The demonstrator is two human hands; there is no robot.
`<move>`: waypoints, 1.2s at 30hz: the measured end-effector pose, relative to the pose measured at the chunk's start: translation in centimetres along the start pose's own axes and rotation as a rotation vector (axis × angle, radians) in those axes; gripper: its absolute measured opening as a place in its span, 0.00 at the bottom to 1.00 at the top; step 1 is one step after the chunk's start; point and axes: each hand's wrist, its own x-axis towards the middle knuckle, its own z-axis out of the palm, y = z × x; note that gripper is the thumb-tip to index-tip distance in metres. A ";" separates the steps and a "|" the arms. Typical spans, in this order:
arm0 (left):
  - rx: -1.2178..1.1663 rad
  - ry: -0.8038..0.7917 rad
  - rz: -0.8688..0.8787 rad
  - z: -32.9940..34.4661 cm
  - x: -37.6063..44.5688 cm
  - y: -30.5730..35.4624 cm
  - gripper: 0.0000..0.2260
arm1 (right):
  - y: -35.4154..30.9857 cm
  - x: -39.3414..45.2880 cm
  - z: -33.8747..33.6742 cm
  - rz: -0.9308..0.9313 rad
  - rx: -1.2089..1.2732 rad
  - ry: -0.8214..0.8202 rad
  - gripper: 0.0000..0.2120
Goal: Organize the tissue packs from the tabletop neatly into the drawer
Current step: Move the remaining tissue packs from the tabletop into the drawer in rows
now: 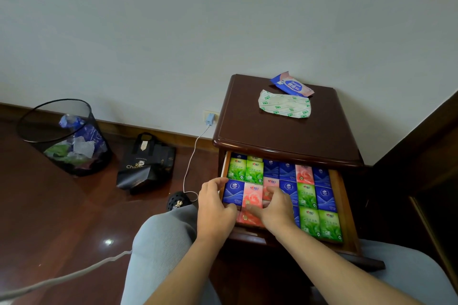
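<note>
Reviewing the head view: the drawer of the dark wooden nightstand stands pulled out and is nearly full of small tissue packs laid flat in tidy rows, in blue, green and pink wrappers. Judged from this, most of the sorting is done.

Both hands work at the drawer's near-left corner, about 7 o'clock within it. The left hand lies on the drawer's left edge, thumb against a pink pack, fingers loosely bent. The right hand lies on the pink packs just beside it, fingers spread and pressing down; neither hand is seen wrapped around a pack. The step in hand appears to be seating the last pink packs into line.

Outstanding: two larger soft packs remain on the tabletop at 12 o'clock from the drawer, a blue-and-pink wipes pack resting partly on a white pack with green print. Whether they would fit the drawer cannot be told.

Legible writing: the blue-and-pink pack reads roughly "Deeyeo" with Chinese characters. Pack logos in the drawer are too small to read reliably. At 9 o'clock on the floor, a black bag shows "Cha…", partly hidden, beside a mesh wastebasket.
</note>
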 end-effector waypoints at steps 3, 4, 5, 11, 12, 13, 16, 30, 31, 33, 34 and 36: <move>0.022 -0.001 -0.008 -0.1 -0.1 0.1 0.28 | 0.3 0.4 0.2 0.014 -0.127 -0.036 0.49; 0.051 0.002 -0.013 0.0 -0.1 0.2 0.27 | 0.3 0.5 0.3 0.017 -0.202 -0.044 0.52; 0.096 0.012 -0.021 0.1 -0.1 0.3 0.27 | 0.4 0.5 0.2 0.011 -0.282 -0.044 0.55; 0.395 0.065 -0.060 1.2 0.1 1.0 0.27 | 0.6 1.3 0.1 -0.195 -0.424 0.023 0.54; 0.422 0.048 -0.074 1.3 0.2 1.1 0.27 | 0.6 1.5 0.2 -0.215 -0.414 0.025 0.52; 0.445 0.030 -0.094 1.4 0.4 1.2 0.28 | 0.6 1.6 0.3 -0.226 -0.405 0.026 0.51; 0.552 -0.019 -0.161 1.9 0.9 1.4 0.29 | 0.6 2.0 0.6 -0.239 -0.393 0.045 0.50; 0.553 -0.075 -0.302 3.2 2.1 1.8 0.32 | 0.9 4.0 1.6 -0.272 -0.399 0.124 0.50; 0.561 -0.072 -0.301 3.2 2.1 1.9 0.32 | 0.9 4.1 1.7 -0.270 -0.399 0.132 0.50; 0.591 -0.064 -0.288 3.2 1.9 2.1 0.31 | 1.0 4.3 1.8 -0.273 -0.392 0.158 0.51; 0.604 -0.062 -0.282 3.2 1.8 2.2 0.30 | 1.0 4.4 1.9 -0.274 -0.392 0.177 0.51; 0.602 -0.060 -0.278 3.1 1.8 2.3 0.30 | 1.0 4.6 2.1 -0.270 -0.413 0.207 0.49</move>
